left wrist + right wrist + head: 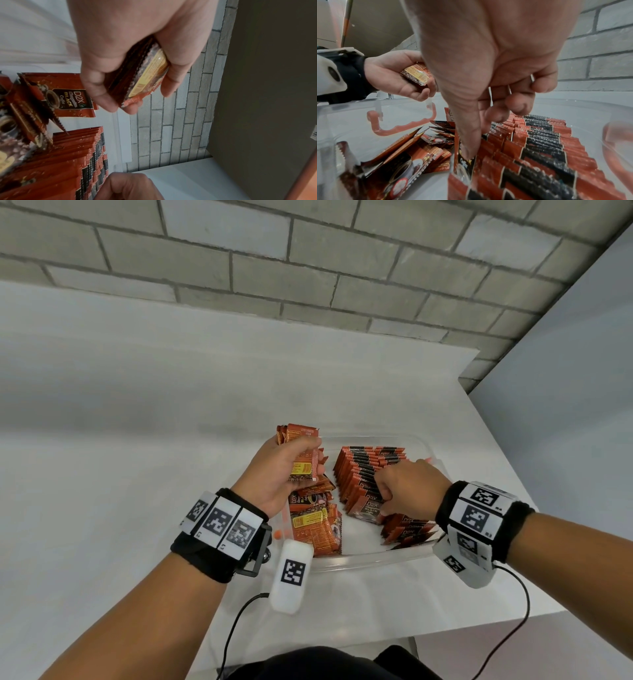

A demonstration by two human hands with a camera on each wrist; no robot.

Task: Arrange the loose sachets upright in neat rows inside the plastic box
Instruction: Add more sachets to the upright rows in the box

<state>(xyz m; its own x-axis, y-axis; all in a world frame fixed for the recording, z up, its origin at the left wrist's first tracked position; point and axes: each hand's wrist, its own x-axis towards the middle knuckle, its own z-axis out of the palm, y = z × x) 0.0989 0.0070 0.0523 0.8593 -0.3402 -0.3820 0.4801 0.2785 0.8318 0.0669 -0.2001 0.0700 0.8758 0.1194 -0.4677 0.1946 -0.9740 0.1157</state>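
A clear plastic box (370,559) sits on the white table. Along its right side runs a row of red-and-black sachets (363,470) standing upright, leaning back. My right hand (387,498) is down on this row; thumb and curled fingers pinch the front sachet (464,166). On the box's left side lies a loose pile of sachets (315,525), some face up. My left hand (291,463) hovers above that pile and grips a stack of several sachets (147,73) between thumb and fingers. The right hand (479,142) hides part of the row (539,148).
The box has an orange latch (402,127) on its left wall. A grey brick wall (308,268) runs behind the table, and a plain panel (565,405) stands to the right. The table's front edge is near my body, with wrist cables (236,621) trailing over it.
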